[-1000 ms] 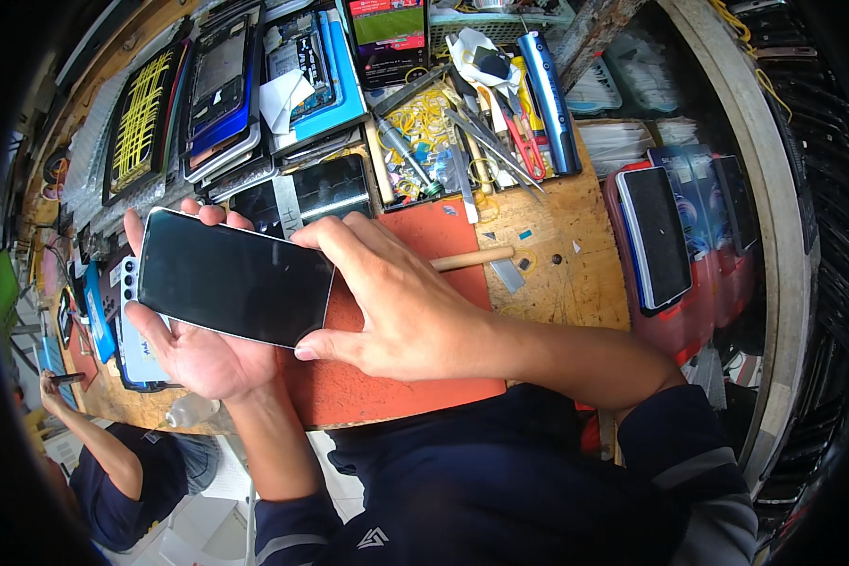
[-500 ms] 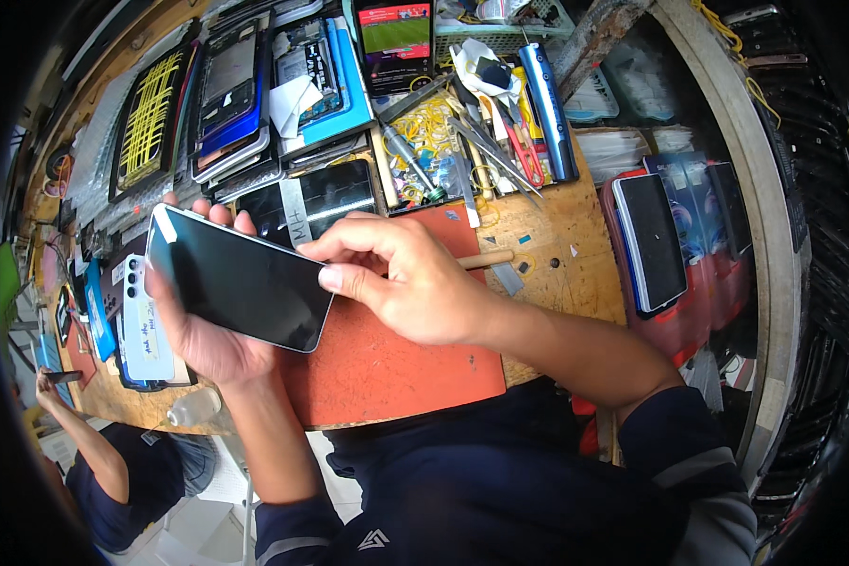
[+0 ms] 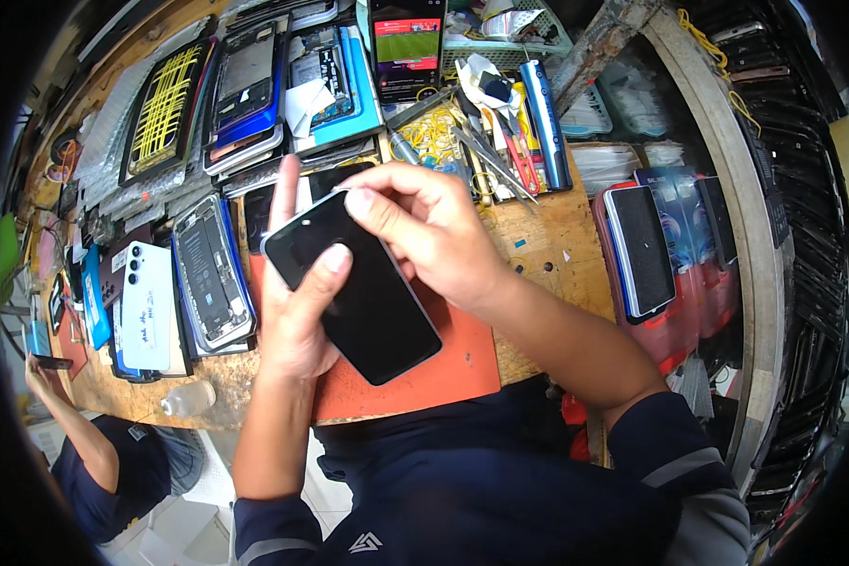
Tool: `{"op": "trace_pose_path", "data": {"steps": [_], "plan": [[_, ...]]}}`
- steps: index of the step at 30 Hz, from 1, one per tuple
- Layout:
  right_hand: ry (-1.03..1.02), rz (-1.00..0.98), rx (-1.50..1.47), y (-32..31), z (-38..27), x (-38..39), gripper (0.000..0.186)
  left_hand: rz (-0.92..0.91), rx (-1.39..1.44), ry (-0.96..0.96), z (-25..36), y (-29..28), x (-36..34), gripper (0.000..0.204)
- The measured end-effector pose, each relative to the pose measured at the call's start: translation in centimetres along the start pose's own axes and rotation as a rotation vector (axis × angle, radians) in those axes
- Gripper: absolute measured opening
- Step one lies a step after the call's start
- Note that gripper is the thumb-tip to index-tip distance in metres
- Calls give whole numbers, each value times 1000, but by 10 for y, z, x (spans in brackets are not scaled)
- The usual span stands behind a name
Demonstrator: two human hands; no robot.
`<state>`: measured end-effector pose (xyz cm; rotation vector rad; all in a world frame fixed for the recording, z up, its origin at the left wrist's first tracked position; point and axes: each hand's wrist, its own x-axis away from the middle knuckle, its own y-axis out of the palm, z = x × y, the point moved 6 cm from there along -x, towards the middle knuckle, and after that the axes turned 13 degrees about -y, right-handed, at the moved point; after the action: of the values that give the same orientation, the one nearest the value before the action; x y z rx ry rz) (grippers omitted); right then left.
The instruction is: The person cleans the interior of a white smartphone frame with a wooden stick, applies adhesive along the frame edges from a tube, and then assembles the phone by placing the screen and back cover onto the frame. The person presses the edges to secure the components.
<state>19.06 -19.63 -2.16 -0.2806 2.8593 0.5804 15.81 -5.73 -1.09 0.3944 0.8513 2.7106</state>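
Note:
A smartphone (image 3: 387,307) with a dark glossy screen and a thin silvery frame is held tilted over the orange-red work mat (image 3: 472,363). My left hand (image 3: 297,321) grips it from the left, thumb lying on the glass and index finger stretched upward past the top edge. At the phone's upper right corner, my right hand (image 3: 439,231) closes thumb and finger in a pinch on the edge. A thin pale sliver shows by that pinch; I cannot make out what it is. The remaining right fingers curl behind the phone, partly hidden.
Left of the mat lie an opened phone (image 3: 212,278), a white phone back (image 3: 148,307) and a clear bottle (image 3: 189,399). Stacked devices (image 3: 245,85), a propped lit phone (image 3: 407,47) and a tool tray (image 3: 491,141) stand behind. A person's arm (image 3: 75,415) shows far left.
The phone has turned from lying crosswise to more upright and moved right. My left thumb has come onto the screen, and my right hand's pinch has shifted to the top corner.

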Motion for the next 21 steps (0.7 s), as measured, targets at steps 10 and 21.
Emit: {"op": "trace_pose_path", "data": {"steps": [10,21], "plan": [[216,-122,104,4,-10,0,25,-126,-56,-162,-15,2,-2,112],[-189,-71,667,21,-14,-8,62,-296,250,-156,-5,5,2,99]]}}
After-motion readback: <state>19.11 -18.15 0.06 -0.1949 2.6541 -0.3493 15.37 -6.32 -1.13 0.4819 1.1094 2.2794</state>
